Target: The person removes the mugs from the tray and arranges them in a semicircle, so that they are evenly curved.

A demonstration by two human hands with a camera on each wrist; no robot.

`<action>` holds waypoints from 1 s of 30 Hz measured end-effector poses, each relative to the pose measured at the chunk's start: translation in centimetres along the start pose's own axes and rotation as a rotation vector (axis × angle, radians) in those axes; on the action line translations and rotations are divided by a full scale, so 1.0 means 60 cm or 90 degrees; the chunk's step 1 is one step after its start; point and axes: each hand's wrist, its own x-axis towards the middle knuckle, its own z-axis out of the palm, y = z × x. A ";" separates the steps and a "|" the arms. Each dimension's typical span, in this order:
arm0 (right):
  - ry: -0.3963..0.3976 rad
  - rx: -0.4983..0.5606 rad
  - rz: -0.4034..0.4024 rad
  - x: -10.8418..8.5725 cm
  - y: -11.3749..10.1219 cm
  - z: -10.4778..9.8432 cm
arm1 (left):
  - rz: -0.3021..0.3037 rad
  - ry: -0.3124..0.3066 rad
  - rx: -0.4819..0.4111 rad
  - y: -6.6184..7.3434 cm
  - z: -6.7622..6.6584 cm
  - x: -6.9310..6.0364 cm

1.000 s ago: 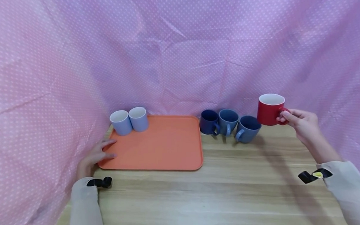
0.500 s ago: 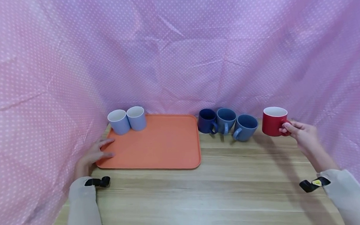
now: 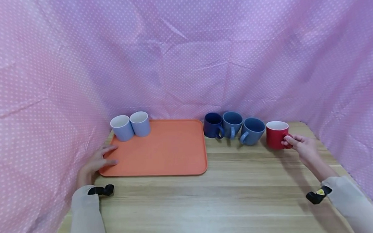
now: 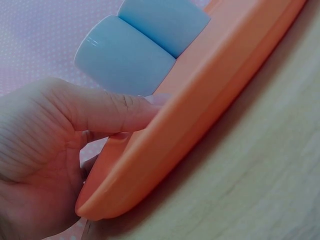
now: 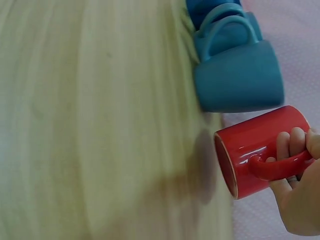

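My right hand point(image 3: 303, 148) grips the handle of a red mug point(image 3: 276, 136) with a white inside. In the right wrist view the base of this red mug point(image 5: 262, 150) hangs a little off the tabletop, its shadow apart from it. My left hand point(image 3: 97, 162) rests at the left end of an orange tray point(image 3: 163, 155). Its thumb lies straight over the rim in the left wrist view; some of the other fingers are hidden. Two light-blue cups point(image 3: 122, 129) with white insides stand side by side in the tray's back left corner.
Left of the red mug stand a dark blue mug point(image 3: 213, 126) and two grey-blue mugs point(image 3: 252, 132), in a row right of the tray. A pink dotted cloth point(image 3: 184, 61) hangs behind and on both sides of the wooden table point(image 3: 189, 205).
The red mug has come down toward the tabletop in my right hand, ending slightly left, beside the nearest grey-blue mug. My left hand has stayed on the tray.
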 end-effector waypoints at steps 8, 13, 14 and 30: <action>0.007 0.054 -0.004 -0.008 0.025 0.002 | 0.006 0.004 -0.004 0.002 -0.005 0.002; -0.010 -0.069 0.026 -0.018 0.032 0.011 | -0.004 0.002 -0.007 0.003 -0.006 -0.004; -0.006 -0.128 0.027 -0.021 0.032 0.014 | -0.007 0.001 -0.013 0.002 -0.006 -0.005; 0.023 -0.430 -0.019 -0.032 0.062 0.068 | 0.009 0.020 -0.001 -0.004 0.004 0.002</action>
